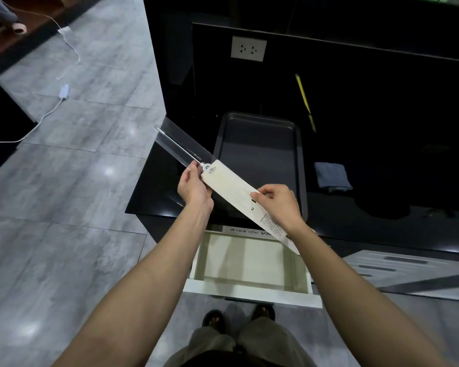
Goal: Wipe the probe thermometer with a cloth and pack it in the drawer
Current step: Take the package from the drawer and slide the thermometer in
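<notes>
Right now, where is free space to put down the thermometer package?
The open drawer below both hands looks bare inside. The dark tray on the counter is bare too. A strip of counter lies free between the tray and the folded cloth.
</notes>
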